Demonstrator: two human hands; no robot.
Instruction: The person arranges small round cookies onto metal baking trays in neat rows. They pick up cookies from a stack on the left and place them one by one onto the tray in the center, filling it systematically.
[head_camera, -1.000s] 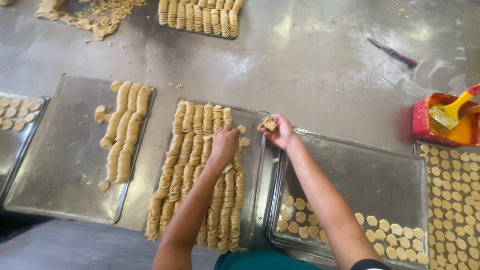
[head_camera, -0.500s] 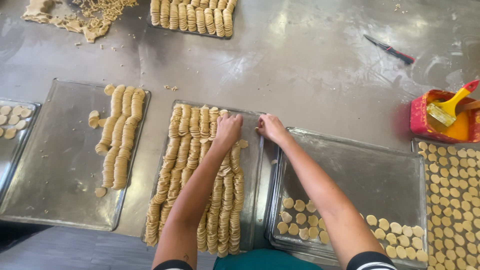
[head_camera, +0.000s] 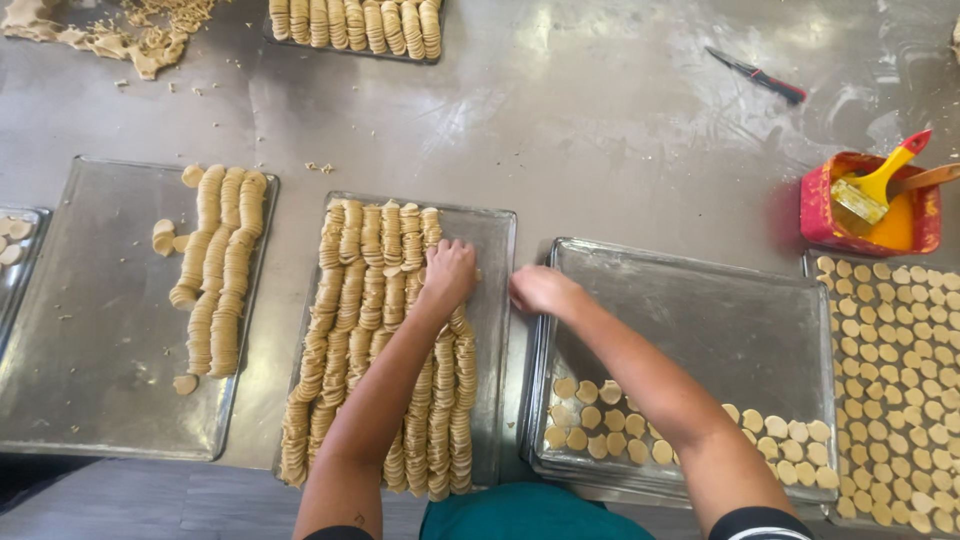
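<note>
L. hand (head_camera: 450, 272): fingers curled on stacked dough discs (head_camera: 380, 330) beneath. R. hand (head_camera: 540, 290): grip unclear, fingertips just beside tray rim (head_camera: 500, 300).

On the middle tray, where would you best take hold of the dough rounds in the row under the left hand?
Probably pinch a short stack at the row's far end, from above, fingers across its width. The rounds stand on edge, packed in rows on the tray, so only top edges are free. The left hand rests there.
</note>
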